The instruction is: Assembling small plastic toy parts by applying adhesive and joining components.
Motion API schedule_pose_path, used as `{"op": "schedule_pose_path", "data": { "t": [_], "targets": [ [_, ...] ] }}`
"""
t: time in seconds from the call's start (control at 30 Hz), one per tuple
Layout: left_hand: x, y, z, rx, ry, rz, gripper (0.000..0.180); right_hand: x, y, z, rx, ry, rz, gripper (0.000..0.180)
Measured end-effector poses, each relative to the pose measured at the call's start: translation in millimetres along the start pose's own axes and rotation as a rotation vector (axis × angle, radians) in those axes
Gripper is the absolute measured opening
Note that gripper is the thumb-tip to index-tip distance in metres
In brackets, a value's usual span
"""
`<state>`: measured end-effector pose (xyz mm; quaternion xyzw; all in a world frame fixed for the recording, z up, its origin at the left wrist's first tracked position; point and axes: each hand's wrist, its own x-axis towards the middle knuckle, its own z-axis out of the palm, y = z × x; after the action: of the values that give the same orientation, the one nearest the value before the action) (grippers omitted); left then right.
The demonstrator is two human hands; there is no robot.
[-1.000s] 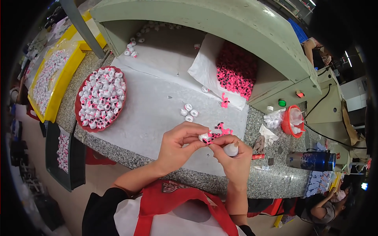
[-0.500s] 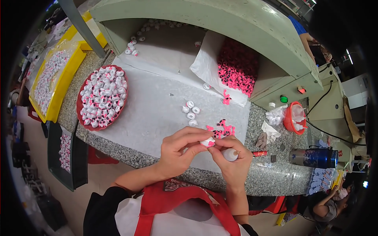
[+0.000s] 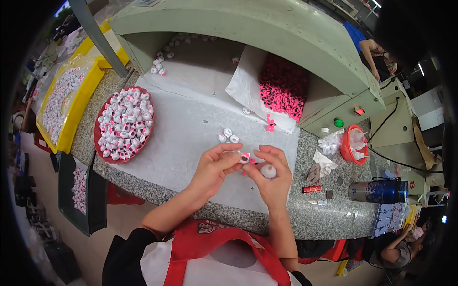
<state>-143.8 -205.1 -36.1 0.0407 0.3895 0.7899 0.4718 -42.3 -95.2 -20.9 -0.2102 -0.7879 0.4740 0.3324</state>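
Observation:
My left hand (image 3: 208,169) pinches a small white toy head with a pink and black patch (image 3: 244,158) between thumb and fingertips. My right hand (image 3: 276,186) has a white squeeze bottle (image 3: 268,171) tucked in its curled fingers, and its thumb tip reaches the toy head. Just beyond the left fingertips lie a few loose white toy heads (image 3: 227,132) on the white paper sheet (image 3: 176,121). Small pink and black pieces lie behind the hands, mostly hidden by them.
A red bowl (image 3: 113,161) heaped with white and pink heads stands left. Pink and black pieces (image 3: 281,97) fill a paper-lined spot under the grey-green hood (image 3: 248,21). A red basket (image 3: 347,152), a marker (image 3: 311,189) and a blue flask (image 3: 379,191) stand right.
Both hands have risen slightly on the sheet, and the toy head is turned so its black patch shows. My right fingers have spread away from it. The view has shifted a little.

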Motion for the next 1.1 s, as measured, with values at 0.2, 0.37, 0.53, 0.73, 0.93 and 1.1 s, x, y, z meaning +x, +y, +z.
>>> {"op": "schedule_pose_path", "data": {
  "t": [0.2,0.37,0.53,0.73,0.93,1.1],
  "targets": [
    [-24.0,20.6,18.5,0.323,-0.214,0.206,0.031,-5.2,-19.4,-13.7,0.345,-0.103,0.062,0.024],
    [-33.6,21.8,8.5,0.565,-0.336,0.374,0.028,-6.3,-19.8,-16.2,0.432,-0.241,0.083,0.022],
    [-35.2,17.1,5.5,0.550,-0.168,0.433,0.022,-8.7,-20.0,-3.8,0.541,-0.242,0.234,0.017],
    [-36.5,10.6,-9.1,0.356,-0.090,0.324,0.022,-10.7,-13.7,15.6,0.588,-0.237,0.307,0.009],
    [-34.9,11.9,-19.9,0.241,-0.024,0.233,0.021,-16.9,0.3,34.0,0.587,-0.226,0.322,0.007],
    [-32.2,14.9,-19.4,0.202,-0.041,0.231,0.020,-14.2,-16.7,35.9,0.683,-0.086,0.415,0.009]
  ]
}}
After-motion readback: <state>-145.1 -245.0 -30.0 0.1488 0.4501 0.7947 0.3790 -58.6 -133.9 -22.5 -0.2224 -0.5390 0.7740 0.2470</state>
